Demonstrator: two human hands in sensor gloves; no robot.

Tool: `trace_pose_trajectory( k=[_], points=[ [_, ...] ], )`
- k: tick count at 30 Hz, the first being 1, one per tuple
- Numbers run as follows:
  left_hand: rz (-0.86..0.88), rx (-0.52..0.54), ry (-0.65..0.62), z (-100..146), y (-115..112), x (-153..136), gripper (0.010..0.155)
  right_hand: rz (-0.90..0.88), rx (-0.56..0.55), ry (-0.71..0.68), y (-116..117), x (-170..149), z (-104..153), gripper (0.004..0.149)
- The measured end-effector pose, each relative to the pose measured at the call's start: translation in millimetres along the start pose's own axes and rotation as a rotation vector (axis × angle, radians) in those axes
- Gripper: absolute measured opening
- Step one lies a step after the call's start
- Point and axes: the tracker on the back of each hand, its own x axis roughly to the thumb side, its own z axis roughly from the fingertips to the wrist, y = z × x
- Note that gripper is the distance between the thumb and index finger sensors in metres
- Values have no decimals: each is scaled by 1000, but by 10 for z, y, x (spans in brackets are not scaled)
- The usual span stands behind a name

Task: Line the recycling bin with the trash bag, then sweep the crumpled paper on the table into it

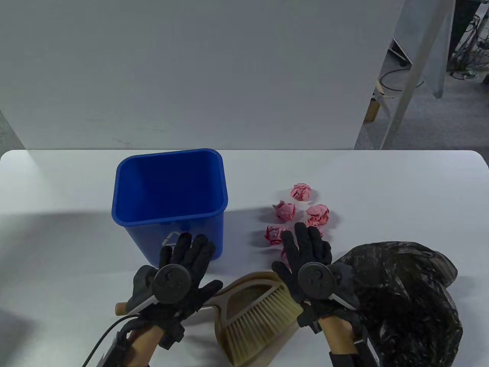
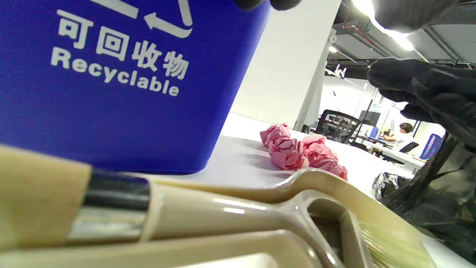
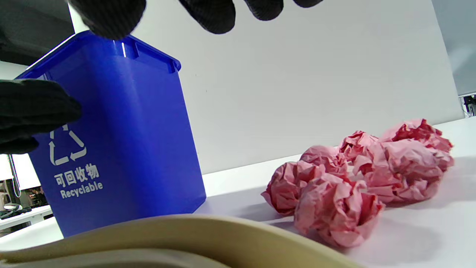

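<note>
Table view shows the white table (image 1: 57,214) with the blue recycling bin (image 1: 170,195) upright at centre left, unlined. Below it, the left hand (image 1: 179,275) hovers with fingers spread straight over the bin's near wall, holding nothing. At bottom centre a beige dustpan (image 1: 244,302) lies flat with a brush (image 1: 263,317) resting in it, its handle running left under the left hand. Right of the bin, pink crumpled paper balls (image 1: 301,210) sit clustered at mid frame. The right hand (image 1: 309,263) hangs just below them, fingers extended and empty, hiding part of the cluster. At lower right the black trash bag (image 1: 408,302) lies bunched on the table, beside the right wrist.
</note>
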Motion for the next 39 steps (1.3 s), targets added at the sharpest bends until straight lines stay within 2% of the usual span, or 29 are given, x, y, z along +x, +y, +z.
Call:
trace_pose_trajectory(
  k=[6, 11, 15, 17, 19, 22, 24, 26, 30, 34, 36, 37, 39],
  points=[
    [16, -32, 16, -24, -29, -44, 84, -14, 6, -7, -6, 17, 0, 73],
    [12, -40, -2, -18, -36, 1, 84, -15, -38, -29, -90, 64, 17, 73],
    [10, -48, -15, -14, -36, 32, 84, 13, -140, -15, -287, 64, 80, 73],
    [8, -50, -24, -9, -36, 52, 84, 47, -225, 20, -435, 29, 141, 73],
    [6, -60, -33, -9, -46, 83, 84, 88, -336, 99, -604, -65, 227, 74],
    [-6, -79, -41, -12, -70, 117, 83, 102, -382, 257, -714, -267, 299, 75],
    [-8, -98, -44, -18, -90, 133, 83, 86, -341, 396, -712, -444, 317, 77],
    [-6, -122, -46, -27, -118, 147, 83, 40, -214, 564, -619, -675, 309, 80],
    [-9, -161, -47, -42, -163, 163, 83, 7, 150, 849, -219, -1155, 275, 86],
    [-9, -185, -47, -47, -182, 169, 83, -91, 371, 1061, 232, -1535, 360, 86],
    [-4, -193, -42, -44, -182, 169, 82, -62, 436, 1165, 370, -1639, 408, 84],
    [-2, -195, -41, -43, -182, 169, 82, 19, 412, 1160, 340, -1635, 406, 82],
    [9, -204, -36, -48, -188, 157, 82, 213, 270, 1180, 308, -1612, 369, 59]
  ],
)
